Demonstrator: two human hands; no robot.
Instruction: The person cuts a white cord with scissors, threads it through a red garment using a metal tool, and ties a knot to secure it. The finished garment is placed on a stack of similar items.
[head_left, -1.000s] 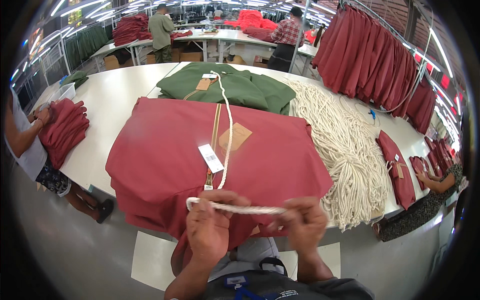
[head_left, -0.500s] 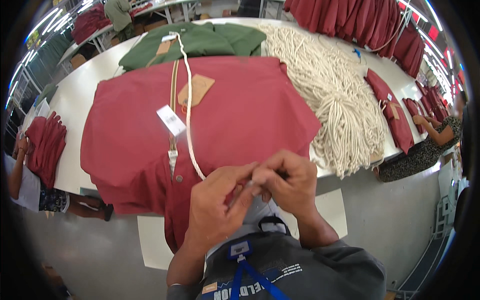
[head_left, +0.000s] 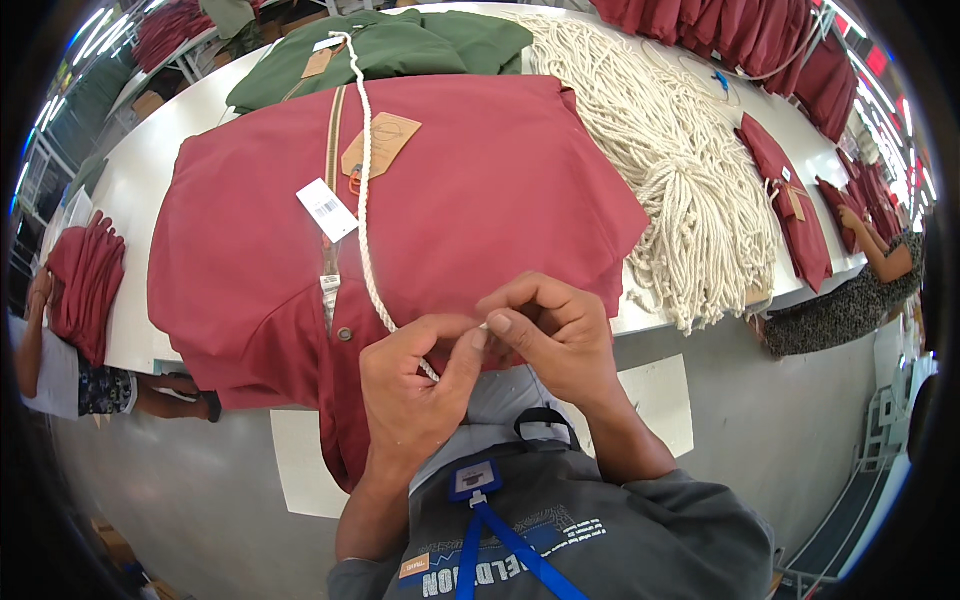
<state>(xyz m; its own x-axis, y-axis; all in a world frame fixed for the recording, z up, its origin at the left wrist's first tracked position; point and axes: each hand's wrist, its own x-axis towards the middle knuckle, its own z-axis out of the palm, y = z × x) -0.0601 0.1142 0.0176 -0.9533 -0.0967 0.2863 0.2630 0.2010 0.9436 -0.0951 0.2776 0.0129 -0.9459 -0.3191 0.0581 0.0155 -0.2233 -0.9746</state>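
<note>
A white twisted rope (head_left: pixel 366 220) runs down over a dark red canvas bag (head_left: pixel 490 190) lying flat on the table, and passes into my left hand (head_left: pixel 412 385). That hand is closed, thumb against the fingers. My right hand (head_left: pixel 560 345) pinches at the same spot, its fingertips meeting the left ones. A small whitish bit, apparently the rope's end, shows between them; the fingers hide the rest. On the bag are a brown cardboard tag (head_left: pixel 392 140), a white barcode label (head_left: pixel 326 210) and a metal eyelet (head_left: pixel 345 334).
A green bag (head_left: pixel 440 45) lies beyond the red one. To the right spreads a big heap of cream ropes (head_left: pixel 690 220), with folded red bags (head_left: pixel 785 200) farther over. People stand at the left and right, one holding a red bundle (head_left: pixel 85 285). Red pieces (head_left: pixel 690 30) hang behind.
Both hands still meet at the fingertips, and the fingers have shifted slightly. More rope and a whitish tip now show at the hands. The whole view has tilted a little downward.
</note>
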